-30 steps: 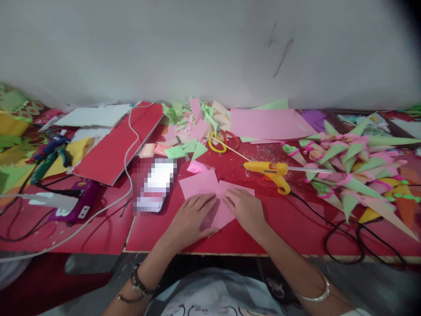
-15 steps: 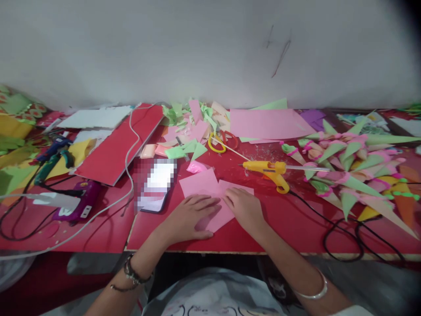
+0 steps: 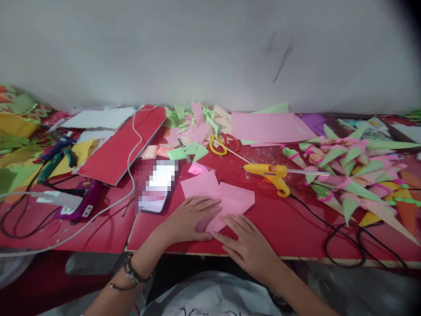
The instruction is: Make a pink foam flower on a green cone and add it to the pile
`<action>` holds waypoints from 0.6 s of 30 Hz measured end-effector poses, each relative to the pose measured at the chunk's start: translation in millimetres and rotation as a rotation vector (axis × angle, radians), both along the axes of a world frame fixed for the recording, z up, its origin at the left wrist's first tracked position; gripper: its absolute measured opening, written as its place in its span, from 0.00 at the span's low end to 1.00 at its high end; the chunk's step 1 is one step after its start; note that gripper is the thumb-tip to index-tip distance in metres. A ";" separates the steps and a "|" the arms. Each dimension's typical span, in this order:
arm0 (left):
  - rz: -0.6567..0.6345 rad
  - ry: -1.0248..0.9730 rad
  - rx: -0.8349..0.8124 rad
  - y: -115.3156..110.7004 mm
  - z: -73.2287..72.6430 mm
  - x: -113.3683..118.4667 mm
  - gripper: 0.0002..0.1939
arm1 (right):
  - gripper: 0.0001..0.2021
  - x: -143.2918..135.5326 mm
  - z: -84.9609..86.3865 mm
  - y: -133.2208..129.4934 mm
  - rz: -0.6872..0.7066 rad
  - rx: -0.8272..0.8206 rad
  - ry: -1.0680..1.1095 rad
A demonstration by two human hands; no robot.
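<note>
Pink paper [image 3: 235, 199] lies on the red table near its front edge, with two parts angled apart at the top. Flat across its left side rests my left hand [image 3: 195, 219], fingers stretched to the right. My right hand [image 3: 245, 243] touches the paper's lower right part, fingers spread and pointing up and left. Just above the paper sits a small packet of bright pink clay-like stuff [image 3: 198, 168]. A yellow glue gun [image 3: 268, 171] with a clear stick in it lies to the right. Parts of the paper are hidden under both hands.
A phone [image 3: 158, 186] lies left of the paper. Behind are scissors [image 3: 218, 146], paper scraps [image 3: 194, 125] and a pink sheet [image 3: 269, 126]. Paper cones [image 3: 351, 162] pile up at right. A purple power strip [image 3: 80, 202], cables and a red board [image 3: 121, 147] occupy the left.
My right hand has moved down toward the table's front edge and its fingers have spread. More of the paper's right side shows. My left hand stays in place.
</note>
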State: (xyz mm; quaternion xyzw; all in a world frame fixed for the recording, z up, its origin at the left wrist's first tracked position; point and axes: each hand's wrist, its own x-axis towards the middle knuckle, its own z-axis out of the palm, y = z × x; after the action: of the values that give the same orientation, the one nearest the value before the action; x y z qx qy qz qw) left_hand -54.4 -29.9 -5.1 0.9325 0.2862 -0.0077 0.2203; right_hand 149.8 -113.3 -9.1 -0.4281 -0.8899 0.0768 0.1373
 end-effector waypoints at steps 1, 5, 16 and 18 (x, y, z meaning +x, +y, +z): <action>-0.001 0.007 0.000 0.1 -0.3 -0.1 0.34 | 0.18 -0.3 -0.8 -0.4 -0.013 0.005 -0.011; 0.003 0.015 -0.008 -0.5 -0.3 -0.1 0.35 | 0.17 4.7 -2.6 1.6 -0.046 0.028 -0.038; 0.012 0.019 -0.032 -0.8 1.1 0.5 0.35 | 0.15 49.9 -5.4 8.4 -0.237 0.133 -0.159; 0.005 0.019 -0.035 -0.6 1.0 0.3 0.36 | 0.15 58.2 -6.0 9.2 -0.268 0.140 -0.177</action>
State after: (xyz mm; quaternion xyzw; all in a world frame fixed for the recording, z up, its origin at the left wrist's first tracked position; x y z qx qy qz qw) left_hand -54.1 -30.4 -4.1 0.9276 0.2905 -0.0210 0.2340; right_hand 208.0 -104.2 -15.1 -0.5372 -0.8368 -0.0425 0.0970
